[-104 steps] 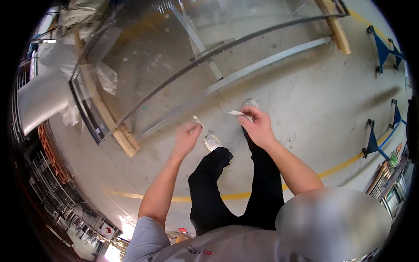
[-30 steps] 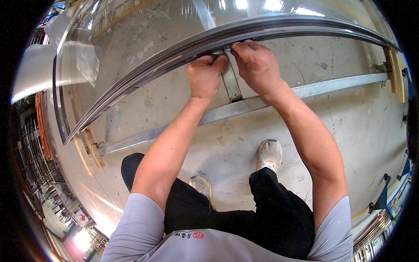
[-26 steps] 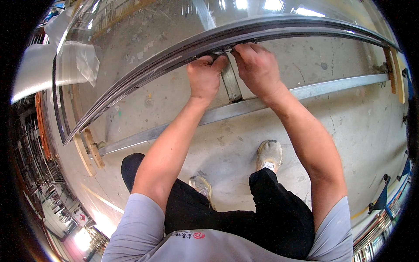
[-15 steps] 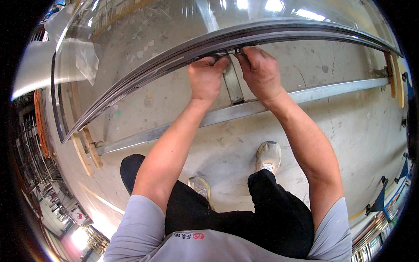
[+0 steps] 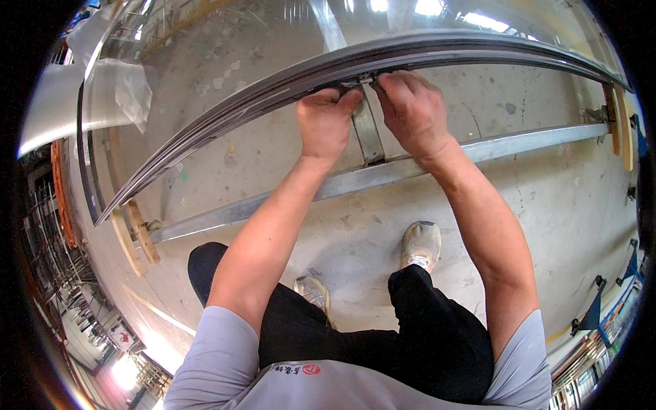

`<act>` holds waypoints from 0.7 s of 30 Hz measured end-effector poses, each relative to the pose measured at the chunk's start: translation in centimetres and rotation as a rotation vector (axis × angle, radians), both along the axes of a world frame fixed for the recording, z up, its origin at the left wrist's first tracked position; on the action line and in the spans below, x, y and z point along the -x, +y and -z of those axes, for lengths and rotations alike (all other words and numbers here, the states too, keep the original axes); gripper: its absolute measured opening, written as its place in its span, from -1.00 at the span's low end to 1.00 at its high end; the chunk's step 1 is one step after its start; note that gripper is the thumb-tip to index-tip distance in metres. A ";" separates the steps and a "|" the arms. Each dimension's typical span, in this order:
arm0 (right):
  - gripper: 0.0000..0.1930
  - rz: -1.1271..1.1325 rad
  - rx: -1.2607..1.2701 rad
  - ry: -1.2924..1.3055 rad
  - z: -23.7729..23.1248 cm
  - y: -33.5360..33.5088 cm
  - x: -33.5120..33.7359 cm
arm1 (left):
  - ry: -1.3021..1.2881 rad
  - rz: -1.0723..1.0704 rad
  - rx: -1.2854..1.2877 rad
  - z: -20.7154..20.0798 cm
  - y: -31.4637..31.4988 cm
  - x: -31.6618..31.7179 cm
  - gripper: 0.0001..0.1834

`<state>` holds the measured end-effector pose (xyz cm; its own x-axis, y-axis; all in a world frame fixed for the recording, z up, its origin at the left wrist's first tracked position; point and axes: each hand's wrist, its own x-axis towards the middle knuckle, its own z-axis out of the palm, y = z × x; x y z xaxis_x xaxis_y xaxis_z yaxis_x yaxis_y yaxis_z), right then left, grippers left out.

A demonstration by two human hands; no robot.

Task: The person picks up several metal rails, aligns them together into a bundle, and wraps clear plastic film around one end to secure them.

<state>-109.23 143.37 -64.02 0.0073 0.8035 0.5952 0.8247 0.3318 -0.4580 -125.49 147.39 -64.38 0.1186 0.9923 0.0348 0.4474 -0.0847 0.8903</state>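
A long dark grey metal frame [image 5: 273,92] with several grooves runs across in front of me, edging a large clear glass pane [image 5: 225,48]. My left hand [image 5: 324,123] is closed at the near edge of this frame, its thumb pointing toward the middle. Just to the right, my right hand [image 5: 413,113] has its fingers curled in against the same edge. Between the two sets of fingertips sits a small dark fitting [image 5: 367,79], partly covered. Whatever either hand pinches is hidden by the fingers.
Below the frame, a silvery metal bar [image 5: 260,205] spans left to right, joined by a short crosspiece [image 5: 369,137]. Wooden blocks stand at the left [image 5: 130,239] and right ends [image 5: 622,130]. Clear plastic sheeting [image 5: 130,96] hangs at far left. Blue stands [image 5: 593,311] are at right.
My right hand has shifted slightly right and away from the left, with its wrist turned a little. The left hand has moved only slightly right. The frame stays in place.
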 end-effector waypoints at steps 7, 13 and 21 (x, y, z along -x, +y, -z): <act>-0.88 -0.022 -0.101 -0.086 0.4 0.5 -0.6 | -0.065 0.005 0.010 -1.1 -0.4 -0.3 -0.63; -0.86 0.076 0.006 0.069 0.1 0.0 0.0 | -0.049 0.023 -0.024 -1.2 -0.3 -0.2 -0.63; -0.72 0.176 0.086 0.051 -0.1 0.4 -0.6 | 0.027 0.010 -0.040 0.0 0.0 -0.1 -0.69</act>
